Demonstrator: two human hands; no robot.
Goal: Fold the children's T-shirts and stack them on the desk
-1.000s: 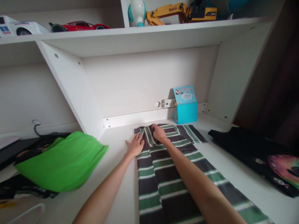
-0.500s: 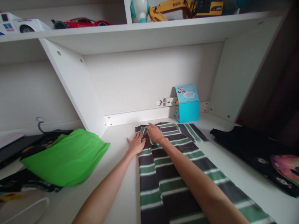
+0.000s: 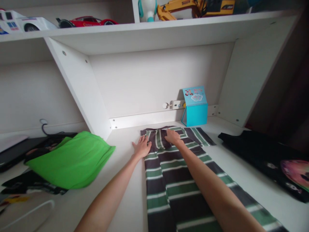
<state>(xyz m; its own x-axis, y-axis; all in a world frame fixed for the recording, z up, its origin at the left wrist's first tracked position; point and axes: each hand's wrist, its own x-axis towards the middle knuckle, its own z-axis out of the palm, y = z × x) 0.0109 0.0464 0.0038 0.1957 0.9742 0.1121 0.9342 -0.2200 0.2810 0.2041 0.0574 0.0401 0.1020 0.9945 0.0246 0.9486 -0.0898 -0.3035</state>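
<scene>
A striped shirt (image 3: 183, 190) in dark grey, green and white lies spread on the white desk, its left side folded inward. My left hand (image 3: 142, 147) rests flat with fingers apart on the shirt's upper left edge, partly on the desk. On the folded-over sleeve (image 3: 158, 138), near its end, is my right hand (image 3: 173, 137). Its fingers are curled and closed on the cloth; the fingertips are partly hidden. The other sleeve (image 3: 200, 136) sticks out to the right.
A bright green cloth (image 3: 72, 162) lies on the left over dark items. To the right is a folded black garment (image 3: 260, 161). A blue desk calendar (image 3: 196, 114) stands behind the shirt, beside a socket strip (image 3: 177, 104). Toy vehicles sit on the shelf (image 3: 164, 27) above.
My right hand has moved right across the shirt's top, its fingers now curled. The folded sleeve lies flatter and reaches further right. My left hand stays at the left edge.
</scene>
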